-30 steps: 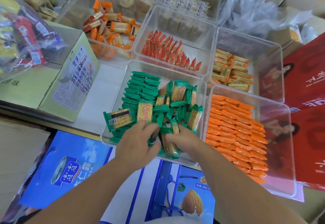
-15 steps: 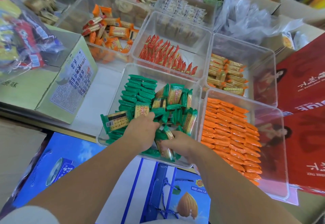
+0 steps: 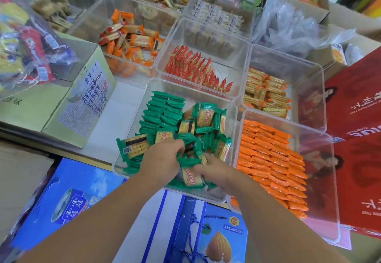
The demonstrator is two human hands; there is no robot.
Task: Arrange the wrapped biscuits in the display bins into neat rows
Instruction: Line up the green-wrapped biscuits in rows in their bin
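A clear plastic bin (image 3: 231, 106) holds green-wrapped biscuits (image 3: 165, 110). Two neat rows stand on edge at its far left; a loose pile fills its right and near side. Both hands are inside the near end of this bin. My left hand (image 3: 162, 161) curls its fingers into the packets at the pile's middle. My right hand (image 3: 212, 172) grips a green packet (image 3: 191, 177) lying label-up against the near wall. One loose packet (image 3: 134, 146) leans over the bin's left rim.
To the right, a bin of orange packets (image 3: 270, 159) lies in tidy rows. Behind stand bins of red packets (image 3: 195, 71), yellow-orange packets (image 3: 266, 91) and jumbled orange biscuits (image 3: 132, 40). A green carton (image 3: 82, 97) sits left; blue gift boxes (image 3: 68, 201) lie below; red boxes (image 3: 358, 118) stand at right.
My left hand has moved forward from the bin's near edge into the middle of the green pile. My right hand stays low at the near wall, still on a packet.
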